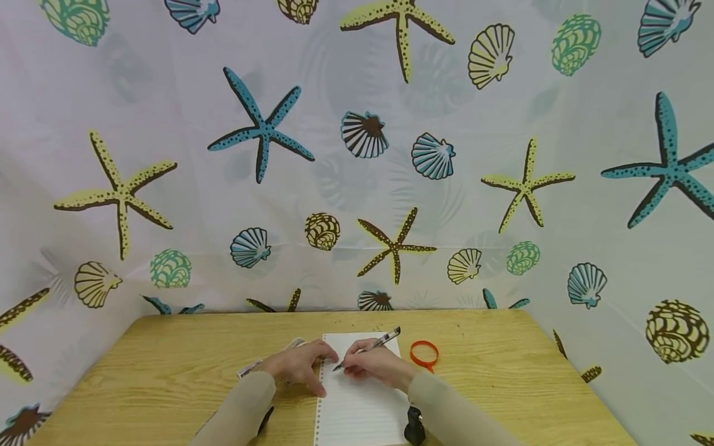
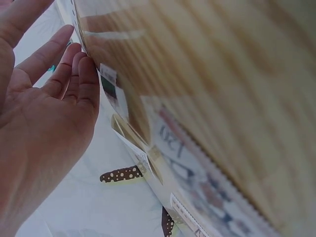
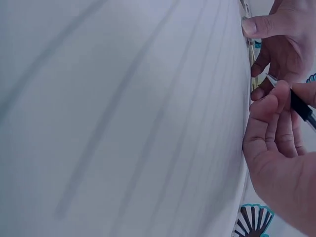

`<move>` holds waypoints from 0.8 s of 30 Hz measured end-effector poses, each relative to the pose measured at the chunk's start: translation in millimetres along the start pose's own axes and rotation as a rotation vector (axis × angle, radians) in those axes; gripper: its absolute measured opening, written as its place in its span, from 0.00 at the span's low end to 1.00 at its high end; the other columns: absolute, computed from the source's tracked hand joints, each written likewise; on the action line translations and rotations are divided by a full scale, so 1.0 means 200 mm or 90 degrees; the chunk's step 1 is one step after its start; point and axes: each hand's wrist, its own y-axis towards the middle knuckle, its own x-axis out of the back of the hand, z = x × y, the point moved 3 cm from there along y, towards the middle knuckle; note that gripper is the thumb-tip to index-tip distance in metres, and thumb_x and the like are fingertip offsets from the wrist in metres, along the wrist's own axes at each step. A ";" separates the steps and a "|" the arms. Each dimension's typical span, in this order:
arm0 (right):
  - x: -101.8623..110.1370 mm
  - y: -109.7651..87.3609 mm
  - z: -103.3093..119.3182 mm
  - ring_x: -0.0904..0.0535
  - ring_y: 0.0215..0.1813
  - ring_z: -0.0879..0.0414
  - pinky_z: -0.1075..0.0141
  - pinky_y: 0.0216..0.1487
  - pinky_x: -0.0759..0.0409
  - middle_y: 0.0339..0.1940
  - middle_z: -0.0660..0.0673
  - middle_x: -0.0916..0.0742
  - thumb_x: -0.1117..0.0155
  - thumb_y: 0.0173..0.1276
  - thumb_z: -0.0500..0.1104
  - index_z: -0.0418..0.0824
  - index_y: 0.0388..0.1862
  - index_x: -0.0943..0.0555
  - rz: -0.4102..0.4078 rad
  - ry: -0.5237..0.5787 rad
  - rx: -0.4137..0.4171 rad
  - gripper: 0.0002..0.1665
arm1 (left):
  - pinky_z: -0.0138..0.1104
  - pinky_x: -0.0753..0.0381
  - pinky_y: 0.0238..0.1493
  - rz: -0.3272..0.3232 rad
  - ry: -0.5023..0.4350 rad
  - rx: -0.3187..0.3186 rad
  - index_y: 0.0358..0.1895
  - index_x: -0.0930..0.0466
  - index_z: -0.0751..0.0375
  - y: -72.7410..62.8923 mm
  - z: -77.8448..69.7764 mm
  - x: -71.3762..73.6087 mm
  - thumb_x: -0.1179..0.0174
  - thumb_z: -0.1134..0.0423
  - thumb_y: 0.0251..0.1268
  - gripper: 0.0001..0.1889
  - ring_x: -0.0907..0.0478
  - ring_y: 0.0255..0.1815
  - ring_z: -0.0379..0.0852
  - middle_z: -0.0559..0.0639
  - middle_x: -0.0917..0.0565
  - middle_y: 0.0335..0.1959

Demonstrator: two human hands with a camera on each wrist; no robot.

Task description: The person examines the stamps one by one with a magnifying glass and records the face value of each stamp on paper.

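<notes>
A lined sheet of paper (image 1: 359,421) with a row of holes down its left edge lies on the wooden table (image 1: 184,353). My right hand (image 1: 382,367) rests on it and pinches a black-gripped pen (image 1: 386,338). The pen slants, its tip pointing left and down close over the upper part of the sheet. In the right wrist view, the pen's black grip (image 3: 300,106) shows between thumb and fingers. My left hand (image 1: 295,365) rests at the sheet's left edge with fingers spread, thumb and fingertips on the margin. It holds nothing.
Right of the sheet lies a red ring (image 1: 424,352) with a short handle. Partly hidden behind my left hand is a pale flat item (image 1: 248,370); printed items (image 2: 197,182) show in the left wrist view. A shell-patterned curtain (image 1: 312,186) encloses the table's back and sides.
</notes>
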 end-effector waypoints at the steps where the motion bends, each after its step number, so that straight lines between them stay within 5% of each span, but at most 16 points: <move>1: 0.00 0.01 0.00 0.19 0.29 0.60 0.69 0.33 0.20 0.25 0.48 0.14 0.36 0.64 0.35 0.40 0.30 0.21 -0.001 -0.001 -0.001 0.04 | 0.56 0.38 0.68 0.000 -0.001 -0.001 0.56 0.21 0.56 0.00 0.00 0.00 0.22 0.67 0.44 0.30 0.33 0.65 0.56 0.50 0.28 0.60; 24: 0.00 0.03 -0.02 0.21 0.25 0.59 0.70 0.28 0.22 0.23 0.47 0.13 0.31 0.59 0.31 0.41 0.24 0.21 -0.009 -0.044 0.011 0.09 | 0.55 0.36 0.68 -0.004 0.032 0.001 0.57 0.22 0.56 0.01 0.02 0.00 0.22 0.65 0.44 0.31 0.32 0.62 0.54 0.50 0.28 0.61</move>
